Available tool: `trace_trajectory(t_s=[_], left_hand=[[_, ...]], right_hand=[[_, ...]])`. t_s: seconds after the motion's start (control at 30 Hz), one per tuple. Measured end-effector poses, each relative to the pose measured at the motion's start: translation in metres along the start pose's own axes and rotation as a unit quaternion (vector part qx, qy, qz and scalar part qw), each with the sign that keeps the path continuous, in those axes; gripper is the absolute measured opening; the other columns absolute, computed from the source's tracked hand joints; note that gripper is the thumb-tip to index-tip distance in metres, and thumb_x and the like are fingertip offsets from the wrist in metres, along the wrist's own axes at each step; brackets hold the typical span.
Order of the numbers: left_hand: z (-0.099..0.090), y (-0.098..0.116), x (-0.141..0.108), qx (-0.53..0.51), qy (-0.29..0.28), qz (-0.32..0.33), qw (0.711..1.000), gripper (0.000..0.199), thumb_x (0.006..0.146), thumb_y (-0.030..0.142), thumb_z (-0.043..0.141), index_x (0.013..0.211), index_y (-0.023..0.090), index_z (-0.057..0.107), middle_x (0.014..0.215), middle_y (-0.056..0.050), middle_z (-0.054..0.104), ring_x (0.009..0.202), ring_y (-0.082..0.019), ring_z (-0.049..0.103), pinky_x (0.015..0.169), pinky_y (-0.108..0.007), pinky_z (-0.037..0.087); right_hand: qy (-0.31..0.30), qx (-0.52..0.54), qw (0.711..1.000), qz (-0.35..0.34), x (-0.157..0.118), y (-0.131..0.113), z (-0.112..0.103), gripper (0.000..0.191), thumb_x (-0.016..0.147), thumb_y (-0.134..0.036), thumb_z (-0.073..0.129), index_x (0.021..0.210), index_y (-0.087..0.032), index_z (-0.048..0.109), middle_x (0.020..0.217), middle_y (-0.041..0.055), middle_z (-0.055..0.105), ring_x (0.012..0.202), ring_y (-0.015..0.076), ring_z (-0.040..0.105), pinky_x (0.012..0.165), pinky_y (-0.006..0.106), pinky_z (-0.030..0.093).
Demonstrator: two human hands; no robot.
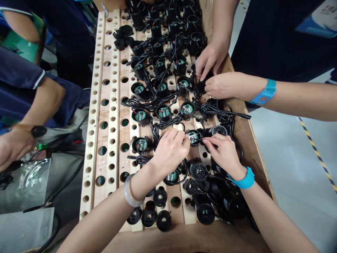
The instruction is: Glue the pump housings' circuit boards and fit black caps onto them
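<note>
Both my hands are at a round black housing with a green circuit board inside, set in a wooden rack. My left hand is closed in a pinch at the housing's left rim; what its fingertips hold is too small to make out. On the other side, my right hand pinches a thin black cable that runs over the housing. Beside these hands stand more open housings, including one with a board just behind and another partly under my left wrist.
A co-worker's hands handle a black part at the rack's right side. Several vented black housings and loose round caps lie near the front. Coiled cables run between rows. Another person's arm is at left.
</note>
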State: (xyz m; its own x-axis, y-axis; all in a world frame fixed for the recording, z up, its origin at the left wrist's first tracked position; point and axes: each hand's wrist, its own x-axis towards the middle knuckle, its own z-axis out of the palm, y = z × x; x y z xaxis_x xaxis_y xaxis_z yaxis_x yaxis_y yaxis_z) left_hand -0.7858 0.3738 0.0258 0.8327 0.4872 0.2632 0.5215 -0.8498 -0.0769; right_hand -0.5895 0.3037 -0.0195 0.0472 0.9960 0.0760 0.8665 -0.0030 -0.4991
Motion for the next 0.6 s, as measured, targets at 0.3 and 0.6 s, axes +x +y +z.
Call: trace_trajectory(t_s=[0.3,0.6], left_hand=[[-0.0002,-0.0007,0.0014,0.002,0.005,0.011,1.000,0.016,0.084,0.006,0.053,0.091,0.005,0.067,0.076,-0.009,0.059,0.070,-0.020,0.052,0.062,-0.032,0.048],[-0.0002,-0.0033,0.0015,0.002,-0.005,-0.003,1.000,0.017,0.087,0.006,0.050,0.090,0.007,0.067,0.077,-0.009,0.060,0.071,-0.019,0.052,0.063,-0.032,0.047]], right_hand=[[0.001,-0.001,1.000,-0.002,-0.0001,0.0001,0.0000,0.023,0.092,-0.028,0.052,0.088,-0.020,0.074,0.070,0.0009,0.061,0.070,0.0162,0.056,0.066,0.031,0.032],[0.002,0.004,1.000,0.001,0.0002,-0.0005,-0.0005,0.023,0.092,-0.028,0.053,0.088,-0.020,0.074,0.069,0.0006,0.061,0.069,0.0161,0.056,0.066,0.031,0.031]])
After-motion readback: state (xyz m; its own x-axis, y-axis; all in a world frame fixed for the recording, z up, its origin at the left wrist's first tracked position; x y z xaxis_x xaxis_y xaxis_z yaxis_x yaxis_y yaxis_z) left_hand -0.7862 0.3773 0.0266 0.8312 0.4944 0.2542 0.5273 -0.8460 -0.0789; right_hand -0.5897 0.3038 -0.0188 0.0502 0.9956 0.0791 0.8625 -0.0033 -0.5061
